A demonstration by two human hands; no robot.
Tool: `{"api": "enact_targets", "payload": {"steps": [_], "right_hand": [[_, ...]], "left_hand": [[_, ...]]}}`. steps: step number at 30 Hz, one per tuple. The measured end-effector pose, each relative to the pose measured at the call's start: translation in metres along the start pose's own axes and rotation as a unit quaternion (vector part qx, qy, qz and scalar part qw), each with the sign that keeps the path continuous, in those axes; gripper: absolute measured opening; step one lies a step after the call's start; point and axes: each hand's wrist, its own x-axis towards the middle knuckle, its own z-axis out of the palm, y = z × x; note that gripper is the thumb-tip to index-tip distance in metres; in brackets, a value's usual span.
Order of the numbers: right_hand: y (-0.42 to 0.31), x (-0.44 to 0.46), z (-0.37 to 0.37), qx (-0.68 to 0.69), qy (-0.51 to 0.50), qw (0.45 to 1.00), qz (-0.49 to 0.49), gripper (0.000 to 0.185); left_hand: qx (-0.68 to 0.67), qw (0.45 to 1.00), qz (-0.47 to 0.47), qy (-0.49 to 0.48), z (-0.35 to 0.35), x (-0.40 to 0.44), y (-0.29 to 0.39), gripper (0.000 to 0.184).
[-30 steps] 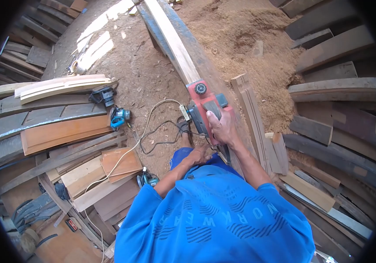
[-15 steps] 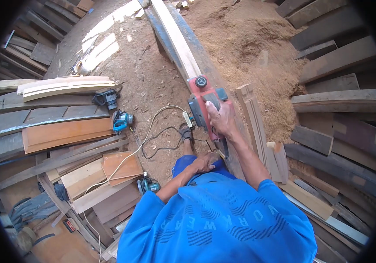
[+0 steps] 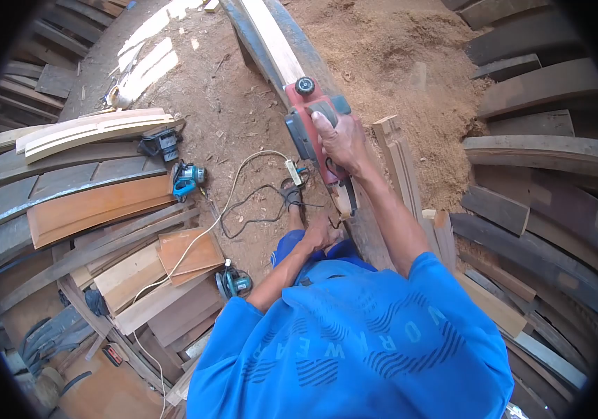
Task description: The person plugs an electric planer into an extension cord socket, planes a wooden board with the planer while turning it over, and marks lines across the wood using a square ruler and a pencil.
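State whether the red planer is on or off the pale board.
On: the pale board emerges from beneath the front of the red planer.

Red-and-grey handheld power planer (image 3: 321, 115): hidden along the sole, mostly covered at the grip by the bare right hand (image 3: 344, 143).
Long pale wooden plank (image 3: 272, 42): cut off at the far end, hidden partly beneath the planer.
Bare left hand (image 3: 320, 234): unclear at the fingertips; impossible to tell whether touching the plank.
Blue-edged wooden bench (image 3: 307, 43): cut off at the far end.
Blue cloth shirt (image 3: 341, 328): cut off on the near side, partly illegible among folds.
Stacked grey-brown wooden boards (image 3: 543, 148), right: lost at the outer ends in darkness.
Small red-and-black object (image 3: 113, 355), near left: too small to identify.
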Motion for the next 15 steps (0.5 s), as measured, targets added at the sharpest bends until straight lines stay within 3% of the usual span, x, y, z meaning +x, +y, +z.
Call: {"api": "enact_targets", "payload": {"steps": [3,6,12,14,15], "right_hand": [[-0.009,0.006,0.002,0.005,0.010,1.000,-0.011,0.067],[-0.008,0.015,0.000,0.001,-0.012,1.000,0.021,0.068],[-0.004,0.041,0.009,0.012,0.012,1.000,-0.006,0.067],[-0.004,0.056,0.009,0.003,0.022,0.999,-0.026,0.067],[-0.003,0.062,0.011,0.005,0.032,0.999,-0.044,0.068]], "left_hand": [[-0.089,0.971,-0.187,-0.120,-0.040,0.019,0.046,0.088],[-0.075,0.996,-0.030,0.029,0.001,0.016,-0.005,0.077],[-0.207,0.961,-0.049,-0.178,0.039,0.024,-0.067,0.061],[-0.209,0.944,-0.035,-0.251,0.034,0.023,-0.066,0.056],[-0.110,0.949,-0.004,-0.296,0.029,0.020,-0.056,0.053]]}}
